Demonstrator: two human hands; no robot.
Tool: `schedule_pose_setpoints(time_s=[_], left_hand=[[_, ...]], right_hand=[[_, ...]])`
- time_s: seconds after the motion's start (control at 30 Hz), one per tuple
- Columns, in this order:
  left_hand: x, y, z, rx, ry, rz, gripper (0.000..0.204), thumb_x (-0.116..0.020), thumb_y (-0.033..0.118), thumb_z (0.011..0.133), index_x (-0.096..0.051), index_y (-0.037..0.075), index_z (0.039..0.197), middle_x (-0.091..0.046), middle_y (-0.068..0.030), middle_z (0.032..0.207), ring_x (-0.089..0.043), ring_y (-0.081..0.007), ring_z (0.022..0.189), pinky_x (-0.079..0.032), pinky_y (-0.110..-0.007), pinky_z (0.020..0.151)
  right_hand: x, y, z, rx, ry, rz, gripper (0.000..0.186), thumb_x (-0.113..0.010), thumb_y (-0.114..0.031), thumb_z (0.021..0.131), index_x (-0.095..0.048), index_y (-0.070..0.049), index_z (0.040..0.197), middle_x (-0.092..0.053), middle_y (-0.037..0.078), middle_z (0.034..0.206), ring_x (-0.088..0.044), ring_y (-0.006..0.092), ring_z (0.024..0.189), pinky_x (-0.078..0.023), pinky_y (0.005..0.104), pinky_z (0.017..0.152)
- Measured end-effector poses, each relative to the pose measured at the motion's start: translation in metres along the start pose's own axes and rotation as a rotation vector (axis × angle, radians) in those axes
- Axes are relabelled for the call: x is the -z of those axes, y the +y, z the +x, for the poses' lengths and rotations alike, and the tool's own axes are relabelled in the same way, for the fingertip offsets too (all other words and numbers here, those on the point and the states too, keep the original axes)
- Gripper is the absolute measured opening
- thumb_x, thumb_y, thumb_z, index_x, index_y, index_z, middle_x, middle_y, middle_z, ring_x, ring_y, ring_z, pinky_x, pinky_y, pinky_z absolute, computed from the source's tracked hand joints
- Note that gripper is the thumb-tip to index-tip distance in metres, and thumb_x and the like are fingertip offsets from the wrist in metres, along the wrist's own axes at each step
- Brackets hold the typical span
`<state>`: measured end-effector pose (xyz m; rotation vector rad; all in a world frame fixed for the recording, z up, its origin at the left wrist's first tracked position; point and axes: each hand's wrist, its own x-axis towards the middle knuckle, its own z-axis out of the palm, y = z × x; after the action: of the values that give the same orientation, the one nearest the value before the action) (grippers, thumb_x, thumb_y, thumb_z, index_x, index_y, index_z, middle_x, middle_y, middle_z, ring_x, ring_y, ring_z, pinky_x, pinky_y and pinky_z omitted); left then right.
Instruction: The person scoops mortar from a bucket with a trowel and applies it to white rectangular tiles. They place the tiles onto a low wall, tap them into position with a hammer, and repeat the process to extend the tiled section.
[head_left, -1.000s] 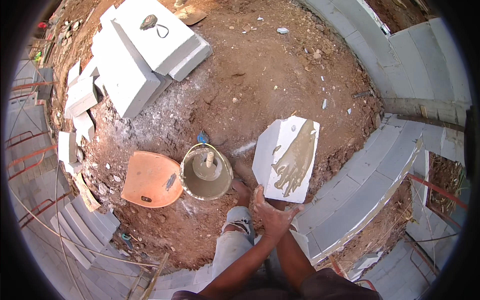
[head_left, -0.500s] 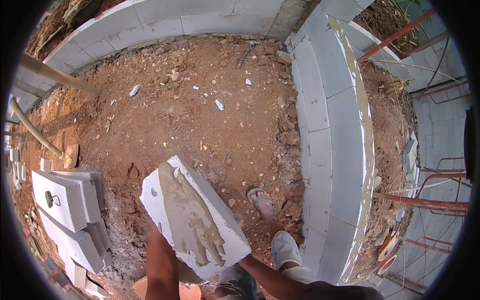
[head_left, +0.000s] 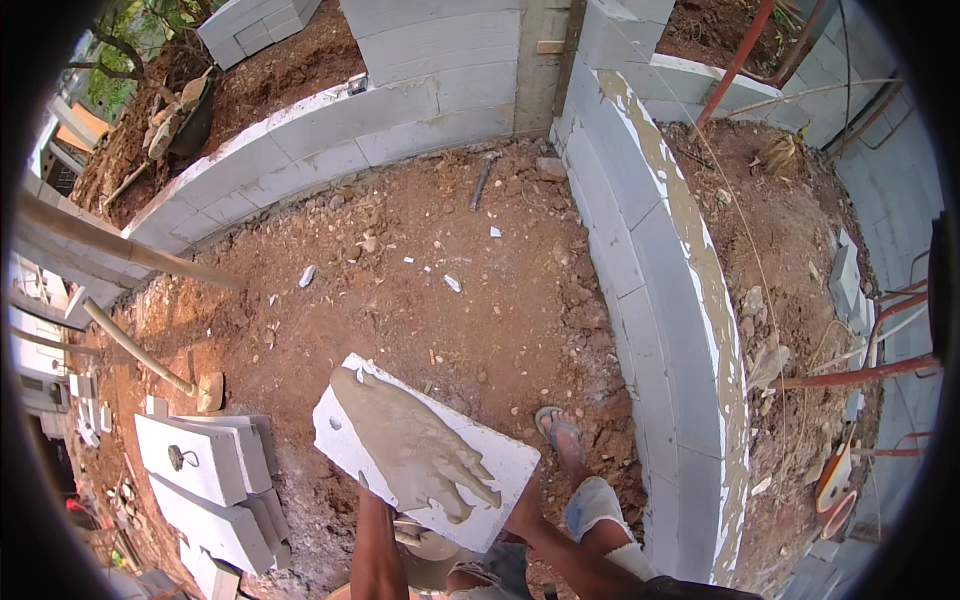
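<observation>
A white lightweight concrete block (head_left: 512, 462) hangs between my two hands over the dirt, its top face tilted toward me. Wet grey-brown mortar (head_left: 415, 435) lies along that face in a thick streak, breaking into finger-like drips at the near right end. My left hand (head_left: 372, 498) grips the block's near left side, and my right hand (head_left: 526, 505) its right end; the block hides most of the fingers of both. To the right runs a low block wall (head_left: 675, 310) with a band of mortar (head_left: 690, 225) along its top.
White blocks (head_left: 205, 525) are stacked at left, a small metal object (head_left: 180, 457) on top. Behind them stands a long-handled tool (head_left: 140, 347). A hammer (head_left: 484, 180) lies near the far wall (head_left: 400, 125). Below my hands is a mortar container (head_left: 432, 562). Red metal bars (head_left: 850, 372) jut in at right.
My view has tilted up and swung left, showing more beyond the far wall. The block, still in both hands, has turned closer to level across my body.
</observation>
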<state>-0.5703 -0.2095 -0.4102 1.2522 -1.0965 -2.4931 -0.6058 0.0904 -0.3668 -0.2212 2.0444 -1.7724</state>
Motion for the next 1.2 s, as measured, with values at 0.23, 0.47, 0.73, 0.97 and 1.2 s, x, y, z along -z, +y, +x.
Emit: schedule_pose_setpoints(time_s=[0.23,0.47,0.73,0.97,1.2], left_hand=[[-0.205,0.11,-0.13,-0.082,-0.393,-0.101,0.078,-0.054,0.06,0.095,-0.038,0.006,0.149,-0.05,-0.0081,0.145,-0.043,-0.0253,0.136,-0.028,-0.043,0.117],[-0.468,0.175,-0.23,-0.114,-0.751,-0.141,0.083,-0.059,0.06,0.093,-0.034,0.008,0.152,-0.047,-0.006,0.149,-0.039,-0.0248,0.14,-0.025,-0.043,0.119],[-0.709,0.181,-0.253,0.227,-1.073,-0.097,0.091,-0.05,0.067,0.095,-0.024,0.005,0.156,-0.034,-0.011,0.157,-0.029,-0.0264,0.146,-0.025,-0.046,0.119],[-0.813,0.103,-0.142,0.52,-1.111,-0.146,0.098,-0.047,0.075,0.092,-0.019,0.01,0.159,-0.027,-0.0104,0.162,-0.023,-0.0273,0.149,-0.02,-0.048,0.121],[-0.864,0.05,0.007,0.678,-0.82,0.184,0.095,-0.045,0.072,0.094,-0.018,0.009,0.16,-0.029,-0.013,0.162,-0.026,-0.0254,0.148,-0.024,-0.045,0.119]], right_hand=[[0.165,-0.269,-0.016,0.202,0.048,-0.644,0.143,-0.094,-0.051,0.05,-0.013,0.013,0.15,-0.031,0.035,0.14,-0.034,0.05,0.13,-0.03,0.054,0.111],[0.342,-0.421,-0.027,0.208,0.063,-0.774,0.142,-0.089,-0.055,0.056,-0.007,0.014,0.148,-0.026,0.038,0.142,-0.03,0.052,0.133,-0.026,0.0617,0.112],[0.468,-0.527,-0.023,0.263,0.588,-0.834,0.136,-0.086,-0.059,0.06,-0.012,0.003,0.156,-0.021,0.033,0.153,-0.022,0.0473,0.144,-0.022,0.0599,0.115],[0.512,-0.543,0.075,0.108,0.645,-0.987,0.135,-0.084,-0.05,0.057,-0.01,-0.001,0.159,-0.018,0.029,0.157,-0.02,0.0446,0.145,-0.021,0.0554,0.118],[0.529,-0.533,0.24,-0.072,0.513,-0.905,0.127,-0.086,-0.021,0.051,-0.021,-0.003,0.159,-0.036,0.03,0.138,-0.039,0.0454,0.132,-0.033,0.0525,0.113]])
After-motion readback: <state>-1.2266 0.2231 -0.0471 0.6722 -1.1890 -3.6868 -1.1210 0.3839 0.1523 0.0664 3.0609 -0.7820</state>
